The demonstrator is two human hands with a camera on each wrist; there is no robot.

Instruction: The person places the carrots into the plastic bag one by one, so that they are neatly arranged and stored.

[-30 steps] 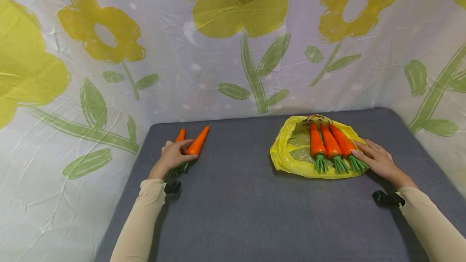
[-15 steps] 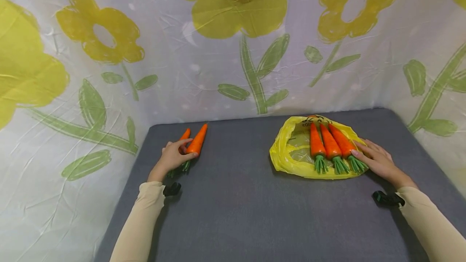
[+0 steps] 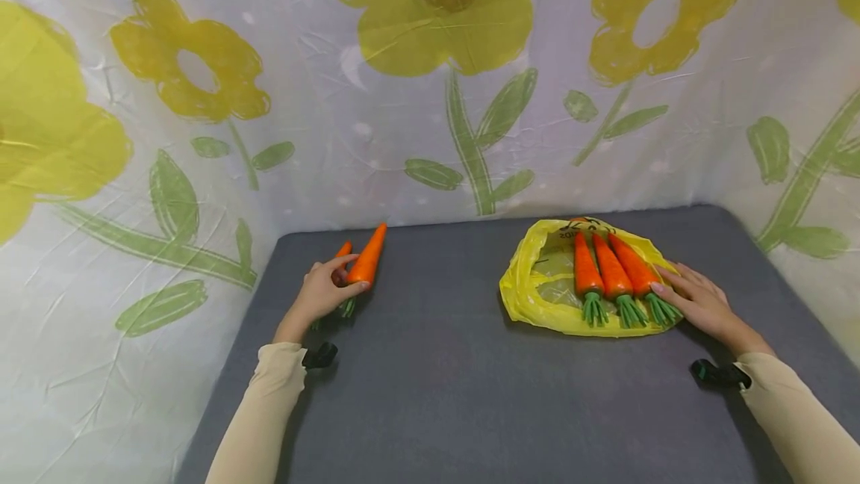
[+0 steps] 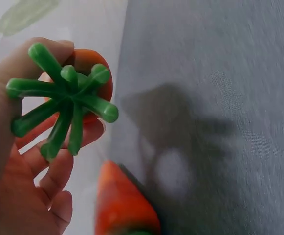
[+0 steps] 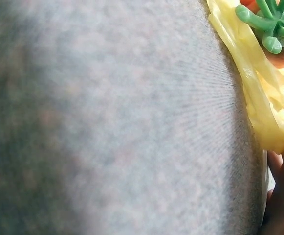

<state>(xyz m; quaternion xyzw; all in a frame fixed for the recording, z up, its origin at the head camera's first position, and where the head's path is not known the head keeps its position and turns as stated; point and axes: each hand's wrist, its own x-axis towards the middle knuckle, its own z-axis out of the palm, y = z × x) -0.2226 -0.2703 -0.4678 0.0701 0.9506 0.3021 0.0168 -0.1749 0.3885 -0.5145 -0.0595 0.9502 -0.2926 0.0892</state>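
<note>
In the head view my left hand (image 3: 321, 291) pinches an orange carrot (image 3: 368, 256) with green stems between thumb and fingers, tip pointing up and away. From the left wrist view, its stems (image 4: 71, 98) face the camera, and its shadow falls on the table. A second carrot (image 4: 124, 203) lies just beyond, partly hidden behind the hand in the head view. On the right, my right hand (image 3: 702, 303) grips the side of a yellow plastic bag (image 3: 520, 293), thumb at the nearest carrot (image 3: 631, 260) and fingers outside the rim. Two more carrots (image 3: 587, 267) lie beside that one on the bag's opening.
The grey table (image 3: 430, 379) spans the space between both hands. Behind it and at the sides hangs a white cloth (image 3: 336, 133) with yellow flowers. Part of another orange thing (image 3: 583, 222) shows at the bag's far edge.
The carrot in my left hand has come up a little, away from the carrot beside it, which has shifted slightly and turned. My right hand and the bag stay in place.
</note>
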